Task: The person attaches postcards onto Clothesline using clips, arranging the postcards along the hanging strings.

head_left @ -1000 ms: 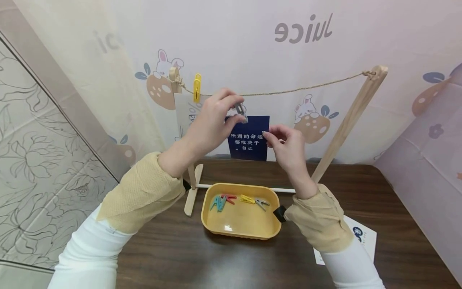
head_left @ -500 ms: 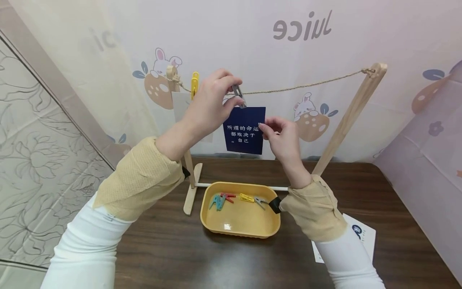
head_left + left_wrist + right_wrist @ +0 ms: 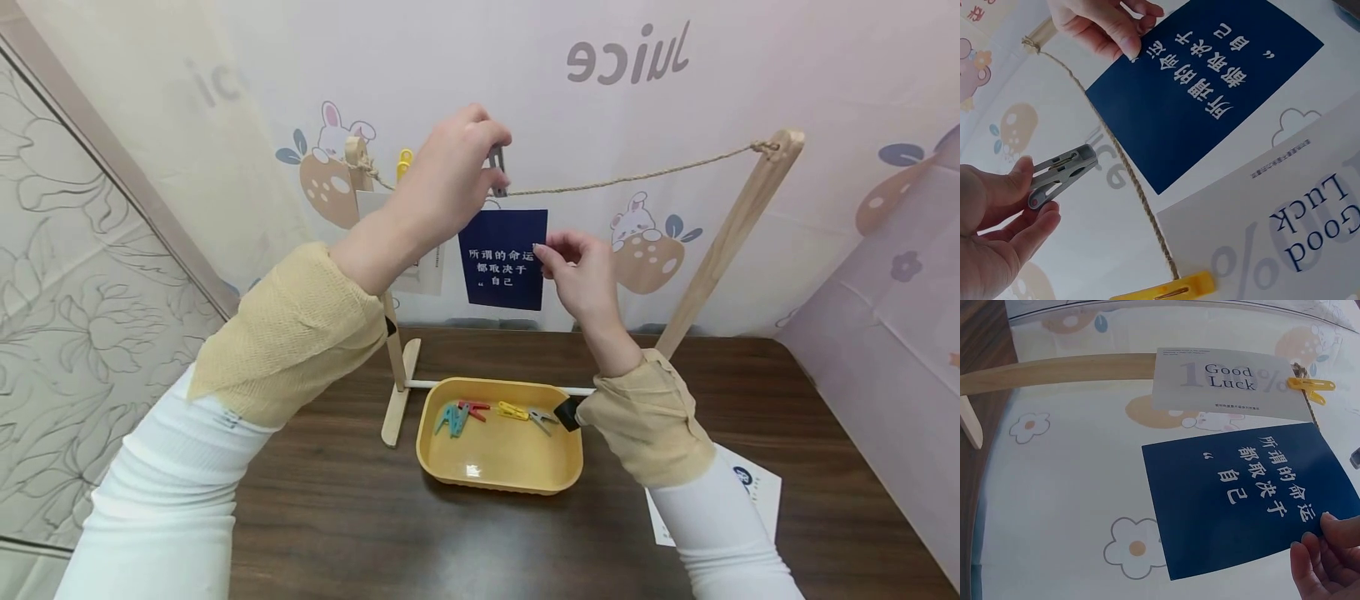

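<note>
My left hand (image 3: 450, 171) pinches a grey clothespin (image 3: 1063, 172) between thumb and fingers, just above the twine (image 3: 600, 185). The clothespin is apart from the card in the left wrist view. A navy card (image 3: 502, 262) with white characters hangs upright from my right hand (image 3: 588, 279), whose thumb and fingers pinch its right edge. The card's top edge lies at or just under the twine. To its left, a white "Good Luck" card (image 3: 1229, 390) hangs on the twine under a yellow clothespin (image 3: 1311, 385); my left arm partly hides both in the head view.
A yellow tray (image 3: 498, 479) on the dark wooden table holds turquoise, red, yellow and grey clothespins. Two wooden posts carry the twine, the right post (image 3: 723, 250) standing beyond my right hand. Another white card (image 3: 761, 500) lies at the right, partly under my sleeve.
My left hand has risen with the grey clothespin to above the twine. My right hand has lifted the navy card up and slightly left, closer to the twine.
</note>
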